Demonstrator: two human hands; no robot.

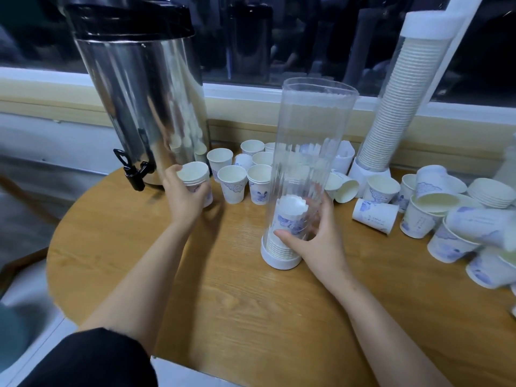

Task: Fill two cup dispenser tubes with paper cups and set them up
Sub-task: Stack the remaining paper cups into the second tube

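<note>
Wooden table [223, 317] beneath a dark window. Your right hand [315, 241] grips the clear dispenser tube [307, 152], upright with a few cups at its base. Left of the tube, your left hand [185, 195] clasps a cup stack [195, 174]; right of it, a filled tube [391, 107] leans.

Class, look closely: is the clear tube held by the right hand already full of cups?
No; the clear tube holds only a short stack of cups near its base.

Head camera looks down, close over table [229, 303].
</note>
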